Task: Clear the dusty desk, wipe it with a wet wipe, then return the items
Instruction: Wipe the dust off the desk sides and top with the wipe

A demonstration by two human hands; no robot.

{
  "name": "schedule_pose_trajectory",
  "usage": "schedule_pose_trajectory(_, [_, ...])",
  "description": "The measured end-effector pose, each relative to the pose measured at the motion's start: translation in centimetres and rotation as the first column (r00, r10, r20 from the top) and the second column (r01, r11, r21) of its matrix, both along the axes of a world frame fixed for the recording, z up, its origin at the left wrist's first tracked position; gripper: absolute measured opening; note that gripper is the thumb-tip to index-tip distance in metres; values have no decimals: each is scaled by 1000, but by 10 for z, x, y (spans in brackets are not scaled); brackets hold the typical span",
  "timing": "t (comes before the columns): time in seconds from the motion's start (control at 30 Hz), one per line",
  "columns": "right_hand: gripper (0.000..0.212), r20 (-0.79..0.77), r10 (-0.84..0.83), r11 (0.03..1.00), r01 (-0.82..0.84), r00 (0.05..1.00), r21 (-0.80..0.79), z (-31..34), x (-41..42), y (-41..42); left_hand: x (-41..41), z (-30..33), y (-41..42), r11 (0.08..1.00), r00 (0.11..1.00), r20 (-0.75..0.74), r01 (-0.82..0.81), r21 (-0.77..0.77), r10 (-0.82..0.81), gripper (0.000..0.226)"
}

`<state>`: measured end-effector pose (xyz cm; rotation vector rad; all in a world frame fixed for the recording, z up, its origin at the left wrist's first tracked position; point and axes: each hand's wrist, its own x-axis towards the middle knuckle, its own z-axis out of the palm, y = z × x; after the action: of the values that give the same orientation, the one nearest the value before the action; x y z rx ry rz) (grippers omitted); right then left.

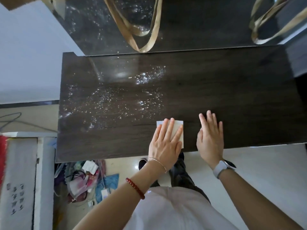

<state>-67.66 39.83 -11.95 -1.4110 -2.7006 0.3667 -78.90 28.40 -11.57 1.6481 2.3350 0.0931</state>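
White wet wipe (177,130) under flat left fingers (166,130) (spread), right hand (210,138) open beside, dark desk (232,97)

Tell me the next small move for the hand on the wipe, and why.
Probably slide the left hand with the wet wipe forward and to the left, into the white specks across the desk. The wipe lies flat near the front edge, under the palm; the right hand rests beside it.

— What's behind the dark wood top?
— A mirror (191,22) against a white wall (29,55).
— And below?
— Pale glossy floor (257,163), with a pile of colourful clutter (86,181) at the left.
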Motion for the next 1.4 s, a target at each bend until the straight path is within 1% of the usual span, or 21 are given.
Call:
schedule_pose_trajectory(0.13, [53,-3,-15,1000,15,1000,4,-3,1,1,-3,-2,30,999,998,-25,54,0,-54,50])
schedule_pose_trajectory(0.23, [53,-1,-14,1000,14,1000,14,-3,1,3,-10,-2,46,1000,999,-31,11,-10,-11,51])
schedule_pose_trajectory(0.37, [46,25,-30,999,29,999,26,-1,-2,0,-23,-3,40,993,993,-24,-118,-21,118,52])
schedule_pose_trajectory(0.43, [50,46,-52,999,51,998,12,-1,-6,-3,-40,-5,21,976,976,-25,-215,-20,215,55])
schedule_pose_trajectory(0.5, [53,58,-81,997,80,995,11,-1,-14,-9,-63,-4,-6,950,950,-51,-309,-53,307,58])
schedule_pose_trajectory(0.6, [56,74,-94,995,93,993,20,-1,-31,-22,-107,1,-61,881,886,-98,-461,-108,452,60])
schedule_pose_trajectory(0.7, [57,88,-54,998,52,995,25,-3,-48,-38,-149,5,-111,771,782,-103,-623,-131,615,54])
schedule_pose_trajectory(0.73, [56,92,-38,999,36,995,27,-3,-54,-44,-160,6,-123,737,748,-103,-663,-130,655,54])
schedule_pose_trajectory(0.8, [56,93,-17,1000,15,996,26,-3,-66,-55,-176,6,-136,698,707,-101,-707,-110,700,54])
schedule_pose_trajectory(0.97, [58,63,-42,999,40,997,30,-5,-76,-64,-192,4,-135,619,621,-21,-784,-56,784,53])
schedule_pose_trajectory(1.1, [58,39,-43,998,42,998,40,-6,-76,-64,-200,3,-119,521,520,22,-852,-49,854,54])
schedule_pose_trajectory(1.17, [58,27,-47,998,46,999,42,-6,-77,-64,-208,4,-107,491,490,36,-870,-52,871,55])
schedule_pose_trajectory(1.2, [57,19,-47,998,46,999,42,-6,-76,-64,-210,3,-103,502,501,31,-864,-49,865,55])
schedule_pose_trajectory(1.23, [57,9,-45,998,45,999,41,-7,-76,-64,-210,3,-100,536,536,16,-843,-45,844,56])
schedule_pose_trajectory(1.33, [56,-7,-37,999,37,999,24,-8,-73,-62,-197,1,-94,687,688,-24,-726,-36,725,55])
schedule_pose_trajectory(1.4, [55,0,-20,1000,20,1000,16,-8,-71,-61,-183,-2,-87,756,756,-30,-655,-26,654,55])
